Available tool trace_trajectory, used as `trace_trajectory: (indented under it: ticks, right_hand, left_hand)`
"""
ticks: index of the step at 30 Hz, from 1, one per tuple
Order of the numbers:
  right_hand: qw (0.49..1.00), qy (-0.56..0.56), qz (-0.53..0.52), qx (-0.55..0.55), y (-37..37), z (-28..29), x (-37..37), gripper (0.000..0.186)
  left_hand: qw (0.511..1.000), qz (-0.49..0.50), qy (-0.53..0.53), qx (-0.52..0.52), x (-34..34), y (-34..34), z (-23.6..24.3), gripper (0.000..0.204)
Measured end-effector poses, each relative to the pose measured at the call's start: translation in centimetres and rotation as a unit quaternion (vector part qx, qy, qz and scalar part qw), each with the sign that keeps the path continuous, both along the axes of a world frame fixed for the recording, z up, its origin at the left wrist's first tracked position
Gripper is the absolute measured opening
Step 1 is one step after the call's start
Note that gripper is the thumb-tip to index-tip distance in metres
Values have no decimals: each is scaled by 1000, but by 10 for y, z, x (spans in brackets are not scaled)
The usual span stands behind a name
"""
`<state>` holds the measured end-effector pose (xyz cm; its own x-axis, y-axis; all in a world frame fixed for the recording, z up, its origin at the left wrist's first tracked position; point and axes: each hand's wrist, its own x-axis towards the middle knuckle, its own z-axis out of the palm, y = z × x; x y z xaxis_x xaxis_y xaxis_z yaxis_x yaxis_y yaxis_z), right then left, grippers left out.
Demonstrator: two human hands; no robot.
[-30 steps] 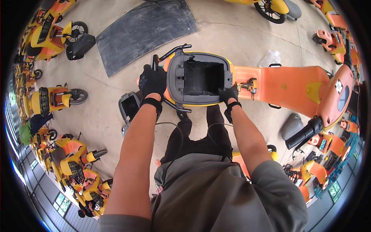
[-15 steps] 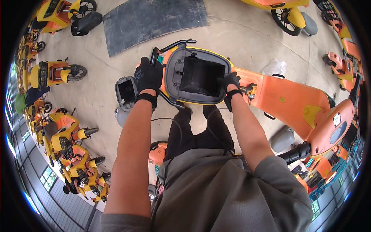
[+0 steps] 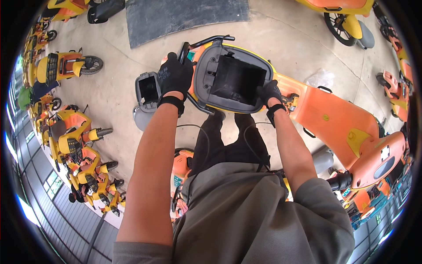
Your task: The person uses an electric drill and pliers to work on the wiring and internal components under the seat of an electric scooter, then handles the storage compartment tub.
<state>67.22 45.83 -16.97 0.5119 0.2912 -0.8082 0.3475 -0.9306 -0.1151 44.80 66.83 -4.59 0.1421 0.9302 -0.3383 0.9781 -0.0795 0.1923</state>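
An orange and yellow scooter [image 3: 336, 105] lies across the view, its handlebar end to the right. Toward its rear is an uncovered grey compartment [image 3: 203, 86], with a black box-shaped liner [image 3: 239, 81] sitting slightly turned inside. My left hand [image 3: 176, 77], in a black glove, is closed at the black rear grab bar [image 3: 184, 50]; the fingers underneath are hidden. My right hand [image 3: 269, 92], gloved too, has its fingers curled over the liner's right edge. On the footboard beside it rests a yellow and black cordless drill [image 3: 291, 102].
A grey frame with a dark opening [image 3: 148, 90] and a grey seat [image 3: 143, 118] are by my left forearm. A dark mat [image 3: 184, 20] lies beyond the scooter, and clear plastic [image 3: 321, 78] to its right. Parked scooters [image 3: 66, 68] line both sides. A cable hangs before my legs.
The view has shifted, so the scooter appears higher and farther right. The black liner has turned a little in the compartment, and my right hand has moved toward me along its edge.
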Motion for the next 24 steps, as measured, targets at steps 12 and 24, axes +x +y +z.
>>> trace_trajectory:
  ticks: [12,24]
  right_hand:
    - [999,24,28,17,0,-11,4,64]
    - [976,212,-28,-47,29,28,60,52]
  left_hand:
    - [1000,25,6,-17,1,3,-1,34]
    - [998,26,33,-43,4,5,12,39]
